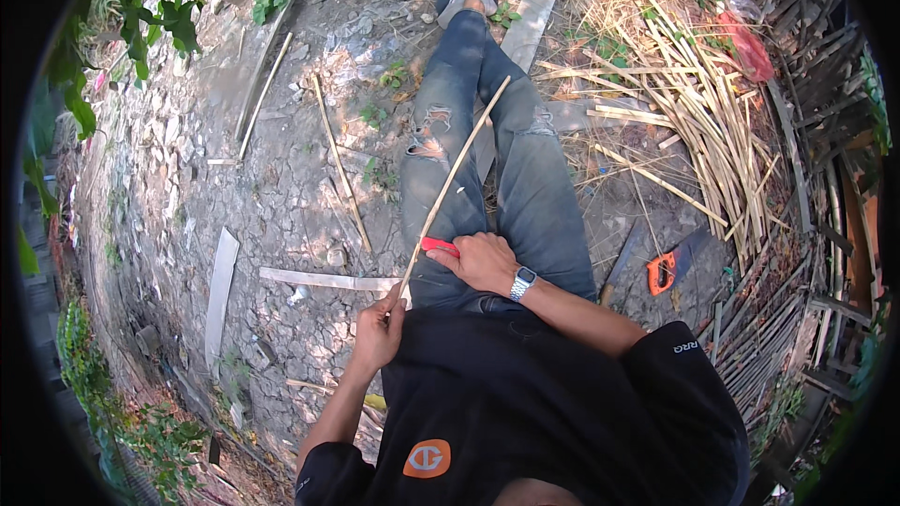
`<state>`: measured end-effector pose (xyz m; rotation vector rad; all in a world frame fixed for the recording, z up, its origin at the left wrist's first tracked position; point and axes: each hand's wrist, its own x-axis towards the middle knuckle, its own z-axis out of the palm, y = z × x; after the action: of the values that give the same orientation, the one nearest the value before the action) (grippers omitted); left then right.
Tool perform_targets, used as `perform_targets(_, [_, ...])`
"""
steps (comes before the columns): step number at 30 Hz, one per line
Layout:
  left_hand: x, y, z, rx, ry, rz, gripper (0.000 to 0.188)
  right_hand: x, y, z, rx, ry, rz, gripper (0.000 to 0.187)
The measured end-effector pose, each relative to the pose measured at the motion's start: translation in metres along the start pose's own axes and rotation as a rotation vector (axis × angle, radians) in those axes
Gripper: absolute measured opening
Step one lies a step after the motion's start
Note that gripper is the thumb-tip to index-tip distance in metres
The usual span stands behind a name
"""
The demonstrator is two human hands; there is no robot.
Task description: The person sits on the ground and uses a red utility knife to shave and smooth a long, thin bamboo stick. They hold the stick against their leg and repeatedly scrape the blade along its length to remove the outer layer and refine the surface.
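Note:
A long thin bamboo strip (448, 186) slants across my lap, its far end over my shin area. My left hand (379, 332) is closed around its near end, beside my left hip. With my right hand (481, 263), I grip a red hand tool (440, 246), which looks like a small knife. Its tip meets the strip just beyond my left hand; no blade can be made out. Beneath both lie my outstretched legs in torn jeans (539, 197). A small pale chip (459, 190) shows against the jeans.
At the right lies a big heap of split bamboo strips (717, 145). Nearer me are an orange-handled saw (662, 272) and a long blade with a wooden handle (607, 294). Loose sticks (342, 164) and a flat board (221, 295) lie on cracked ground to the left.

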<state>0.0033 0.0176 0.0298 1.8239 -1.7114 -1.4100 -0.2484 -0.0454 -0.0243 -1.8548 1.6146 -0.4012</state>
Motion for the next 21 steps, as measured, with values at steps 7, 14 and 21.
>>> perform_targets(7, [-0.031, -0.01, -0.007, 0.025, 0.061, 0.101, 0.038, -0.007, 0.0, 0.012, -0.016, 0.112, -0.072, 0.068])
perform_targets(14, [-0.009, -0.033, 0.0, -0.162, -0.038, 0.047, 0.038, 0.0, 0.011, 0.006, 0.141, 0.007, -0.047, 0.071])
perform_targets(21, [0.021, -0.04, 0.009, -0.454, -0.162, -0.027, 0.039, 0.02, 0.037, -0.011, 0.532, -0.376, -0.001, 0.07])
